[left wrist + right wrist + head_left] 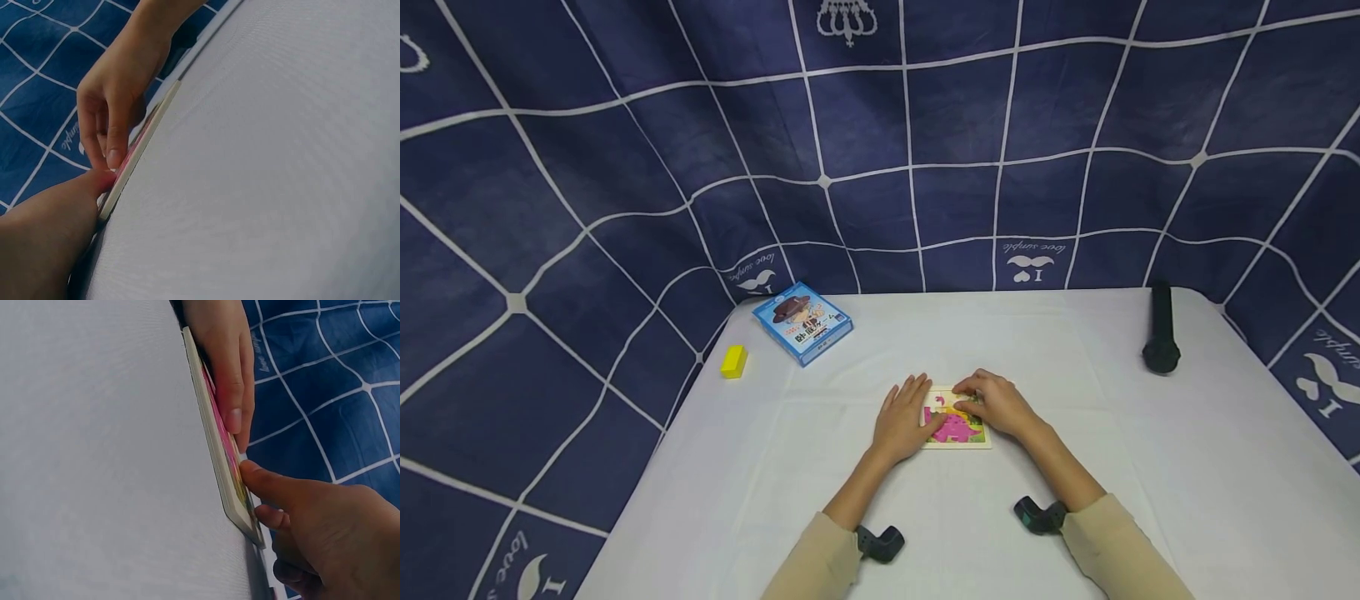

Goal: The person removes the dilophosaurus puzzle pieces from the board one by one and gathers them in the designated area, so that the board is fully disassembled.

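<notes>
one dinosaur puzzle (pixel 957 428) — left hand (pixel 901 423) straight-fingered, right hand (pixel 1002 405) bent, grip unclear — "love simple" on navy curtain (pixel 955 200)

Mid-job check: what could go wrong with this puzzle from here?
1. The left hand covers part of the puzzle, and lifting away might nudge the pink dinosaur.
2. The right hand is over the puzzle's far right part; pushing there could slide it across the tablecloth.

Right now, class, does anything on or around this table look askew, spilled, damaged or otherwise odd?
The blue box lies askew to the back edge of the table, and the backdrop lettering appears upside down. I see no spill or damage, though the picture board is partly hidden.
</notes>
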`<act>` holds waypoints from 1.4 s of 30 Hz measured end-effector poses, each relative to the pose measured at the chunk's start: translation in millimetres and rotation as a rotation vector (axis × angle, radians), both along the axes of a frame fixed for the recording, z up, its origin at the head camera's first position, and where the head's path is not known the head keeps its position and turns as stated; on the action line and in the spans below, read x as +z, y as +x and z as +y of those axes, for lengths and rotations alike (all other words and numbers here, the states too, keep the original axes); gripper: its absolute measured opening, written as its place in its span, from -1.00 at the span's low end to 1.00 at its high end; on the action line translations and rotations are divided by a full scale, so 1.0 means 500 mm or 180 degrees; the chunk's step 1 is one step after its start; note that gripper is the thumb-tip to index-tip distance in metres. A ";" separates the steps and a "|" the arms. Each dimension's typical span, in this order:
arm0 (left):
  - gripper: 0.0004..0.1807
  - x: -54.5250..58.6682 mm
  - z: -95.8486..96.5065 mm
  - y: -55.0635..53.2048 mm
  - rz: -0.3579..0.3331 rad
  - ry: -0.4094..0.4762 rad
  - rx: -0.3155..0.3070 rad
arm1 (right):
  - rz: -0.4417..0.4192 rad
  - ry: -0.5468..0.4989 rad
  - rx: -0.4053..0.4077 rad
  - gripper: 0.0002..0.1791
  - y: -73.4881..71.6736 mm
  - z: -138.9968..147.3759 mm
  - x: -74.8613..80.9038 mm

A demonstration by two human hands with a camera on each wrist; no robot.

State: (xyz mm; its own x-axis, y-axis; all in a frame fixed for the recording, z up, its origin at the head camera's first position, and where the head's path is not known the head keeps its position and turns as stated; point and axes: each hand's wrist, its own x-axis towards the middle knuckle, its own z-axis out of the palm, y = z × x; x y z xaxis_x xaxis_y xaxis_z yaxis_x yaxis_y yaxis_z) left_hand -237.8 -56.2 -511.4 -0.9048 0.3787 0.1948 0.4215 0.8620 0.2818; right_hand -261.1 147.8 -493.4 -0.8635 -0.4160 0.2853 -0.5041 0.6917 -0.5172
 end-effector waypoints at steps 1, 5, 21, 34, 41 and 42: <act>-0.23 0.000 0.000 0.000 -0.0010 0.0003 0.0003 | -0.0012 0.0001 -0.0004 -0.72 0.000 0.000 0.000; -0.23 0.001 0.000 0.002 -0.0036 0.0002 0.0005 | -0.0061 -0.0038 -0.0020 -0.73 0.002 -0.003 0.001; -0.22 -0.001 0.001 0.000 0.0019 -0.0007 0.0004 | -0.0105 -0.0449 -0.0003 -0.75 0.003 0.000 -0.002; -0.22 -0.002 0.000 0.000 0.0013 0.0013 -0.0027 | -0.0210 -0.0730 0.0094 -0.73 -0.002 0.006 -0.015; -0.22 0.002 0.001 0.001 0.0004 0.0011 -0.0019 | -0.0328 -0.0887 0.0057 -0.75 -0.001 0.006 -0.017; -0.21 0.001 0.001 0.001 0.0008 0.0006 -0.0019 | -0.0352 -0.0908 0.0043 -0.75 -0.001 0.006 -0.017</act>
State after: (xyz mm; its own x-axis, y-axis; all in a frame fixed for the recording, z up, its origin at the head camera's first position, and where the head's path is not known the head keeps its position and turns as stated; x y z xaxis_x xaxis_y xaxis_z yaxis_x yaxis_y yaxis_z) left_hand -237.3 -55.6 -511.0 -0.9020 0.3837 0.1979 0.4273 0.8590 0.2822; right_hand -261.7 150.7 -501.9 -0.8907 -0.3442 0.2968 -0.4421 0.5042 -0.7419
